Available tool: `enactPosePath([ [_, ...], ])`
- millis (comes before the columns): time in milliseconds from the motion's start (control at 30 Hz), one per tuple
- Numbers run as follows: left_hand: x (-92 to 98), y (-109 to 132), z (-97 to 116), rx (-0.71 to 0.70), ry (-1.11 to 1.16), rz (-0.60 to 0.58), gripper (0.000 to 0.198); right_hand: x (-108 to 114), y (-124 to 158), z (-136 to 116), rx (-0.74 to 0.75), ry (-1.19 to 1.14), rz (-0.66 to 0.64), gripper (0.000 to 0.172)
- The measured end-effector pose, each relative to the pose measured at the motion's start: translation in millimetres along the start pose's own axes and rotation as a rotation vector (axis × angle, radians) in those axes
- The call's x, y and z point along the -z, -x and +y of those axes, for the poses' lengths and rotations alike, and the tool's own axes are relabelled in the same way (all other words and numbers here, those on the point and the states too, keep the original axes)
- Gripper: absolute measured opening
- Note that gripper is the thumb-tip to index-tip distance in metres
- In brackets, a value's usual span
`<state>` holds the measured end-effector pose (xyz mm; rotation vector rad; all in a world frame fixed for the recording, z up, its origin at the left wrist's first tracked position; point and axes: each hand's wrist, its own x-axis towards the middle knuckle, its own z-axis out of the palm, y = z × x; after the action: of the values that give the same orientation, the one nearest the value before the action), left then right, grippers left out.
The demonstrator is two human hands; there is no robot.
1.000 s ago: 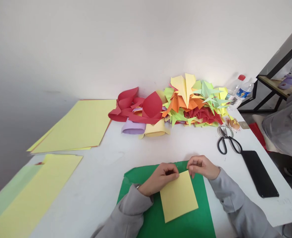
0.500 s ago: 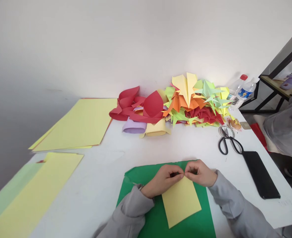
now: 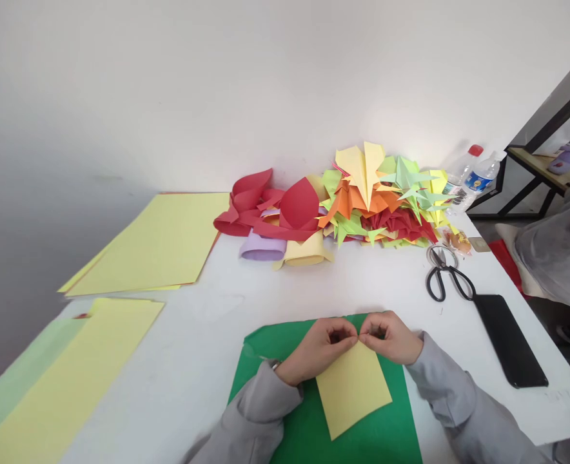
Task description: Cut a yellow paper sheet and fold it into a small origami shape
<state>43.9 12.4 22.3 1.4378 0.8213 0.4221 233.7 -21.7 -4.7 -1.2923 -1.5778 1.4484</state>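
Note:
A yellow sheet of paper, roughly square, is held over a green sheet on the white table. My left hand pinches the yellow paper at its far corner between thumb and fingertips. Right beside it, my right hand pinches that same corner, the fingertips of both hands almost touching. Whether the corner is creased under the fingers is hidden.
Folded paper planes and curled red paper pieces lie along the wall. Scissors and a black phone are on the right, near plastic bottles. Yellow sheets cover the left. A person's grey sleeve shows far right.
The near edge of the yellow paper has shifted slightly up and away from me. Both hands keep their pinch, with hardly any movement.

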Motion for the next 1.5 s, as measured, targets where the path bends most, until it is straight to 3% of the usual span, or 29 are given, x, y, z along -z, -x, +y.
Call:
enactPosePath([
  [467,1.5,0.1,-2.4,-0.016,0.016,0.027,0.031,3.4,-0.9,-7.3,0.076,0.027,0.057,0.041],
  [833,3.1,0.1,-2.8,-0.027,0.066,0.09,0.032,10.4,-1.0,-6.9,0.06,-0.016,0.125,0.041],
  [1500,2.1,0.3,-4.9,-0.057,0.091,0.129,0.031,10.2,-0.6,-7.8,0.062,-0.029,0.137,0.04],
])
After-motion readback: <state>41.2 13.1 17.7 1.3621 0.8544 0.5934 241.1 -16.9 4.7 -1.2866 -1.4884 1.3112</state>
